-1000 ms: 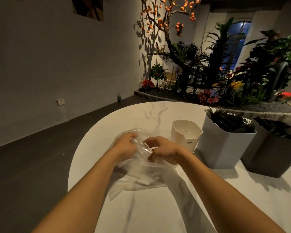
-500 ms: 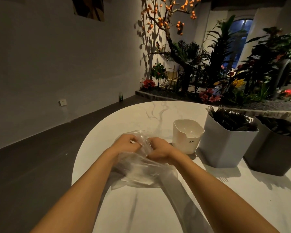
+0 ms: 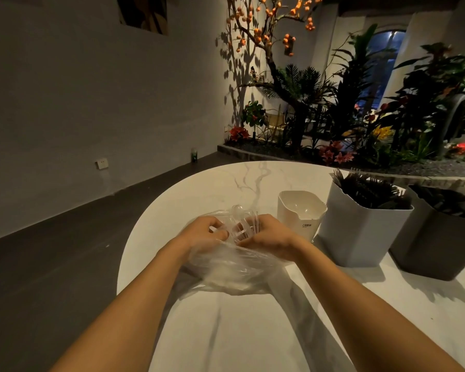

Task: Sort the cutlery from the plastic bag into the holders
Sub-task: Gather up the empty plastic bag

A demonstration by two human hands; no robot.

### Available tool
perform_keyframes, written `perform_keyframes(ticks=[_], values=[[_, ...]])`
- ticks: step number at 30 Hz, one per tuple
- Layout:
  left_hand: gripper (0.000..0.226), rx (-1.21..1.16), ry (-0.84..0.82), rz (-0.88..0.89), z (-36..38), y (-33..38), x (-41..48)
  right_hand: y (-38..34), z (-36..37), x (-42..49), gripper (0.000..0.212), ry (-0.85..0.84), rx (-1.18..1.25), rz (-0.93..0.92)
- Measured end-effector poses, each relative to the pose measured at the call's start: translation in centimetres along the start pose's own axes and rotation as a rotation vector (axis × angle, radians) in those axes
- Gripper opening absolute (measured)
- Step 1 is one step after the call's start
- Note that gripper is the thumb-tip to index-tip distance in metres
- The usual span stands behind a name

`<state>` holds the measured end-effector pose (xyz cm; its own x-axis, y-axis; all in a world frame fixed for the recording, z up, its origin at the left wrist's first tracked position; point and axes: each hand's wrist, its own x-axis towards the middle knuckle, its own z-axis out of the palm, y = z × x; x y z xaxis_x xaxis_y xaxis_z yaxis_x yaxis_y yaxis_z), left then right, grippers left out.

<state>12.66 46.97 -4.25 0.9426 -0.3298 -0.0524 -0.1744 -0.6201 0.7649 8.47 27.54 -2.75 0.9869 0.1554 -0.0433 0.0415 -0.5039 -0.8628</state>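
A crumpled clear plastic bag (image 3: 226, 269) lies on the white marble table (image 3: 253, 331). Clear plastic cutlery (image 3: 243, 224) sticks out of its far end, a spoon bowl uppermost. My left hand (image 3: 204, 234) grips the bag's opening on the left side of the bundle. My right hand (image 3: 266, 237) is curled round the cutlery bundle from the right. Three holders stand to the right: a small white one (image 3: 298, 213), which looks empty, a light grey one (image 3: 360, 232) holding dark cutlery, and a dark grey one (image 3: 438, 242) also holding dark cutlery.
The table's curved edge (image 3: 134, 237) runs close on the left, with dark floor beyond. A planter bed of plants and flowers (image 3: 360, 130) stands behind the table. Bare tabletop lies in front of the bag.
The bag's opening has been pulled back and the clear cutlery now pokes out between my hands. The bag has shifted slightly toward me.
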Motion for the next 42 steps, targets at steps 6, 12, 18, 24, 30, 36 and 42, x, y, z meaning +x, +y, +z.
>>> perform_keyframes(ticks=[6,12,18,24,30,36,42], values=[[0.029,0.142,0.013,-0.053,0.1,0.9,-0.6,0.0,-0.4,0.2,0.023,0.137,0.059,0.006],[0.035,0.28,0.014,-0.106,0.1,2.3,-1.1,-0.7,-0.7,0.0,0.042,0.173,0.259,-0.013],[0.029,0.522,0.027,-0.184,0.0,4.2,-1.4,-2.0,-1.0,-1.1,0.039,0.182,0.54,-0.046],[0.006,0.663,0.054,-0.161,-0.3,6.5,-3.1,-3.6,-2.0,-1.9,0.041,0.244,0.794,-0.046],[0.015,0.652,0.052,-0.1,-1.7,11.0,-4.8,-4.4,-2.6,-3.1,0.038,0.279,0.795,-0.045],[0.039,-0.225,0.148,-0.145,-1.3,15.0,-4.5,-5.4,-3.5,-4.7,0.035,0.398,0.802,-0.163],[0.053,-0.909,-0.258,-0.148,2.8,16.7,-6.2,-5.4,-3.1,-6.0,0.016,0.531,0.58,-0.221]])
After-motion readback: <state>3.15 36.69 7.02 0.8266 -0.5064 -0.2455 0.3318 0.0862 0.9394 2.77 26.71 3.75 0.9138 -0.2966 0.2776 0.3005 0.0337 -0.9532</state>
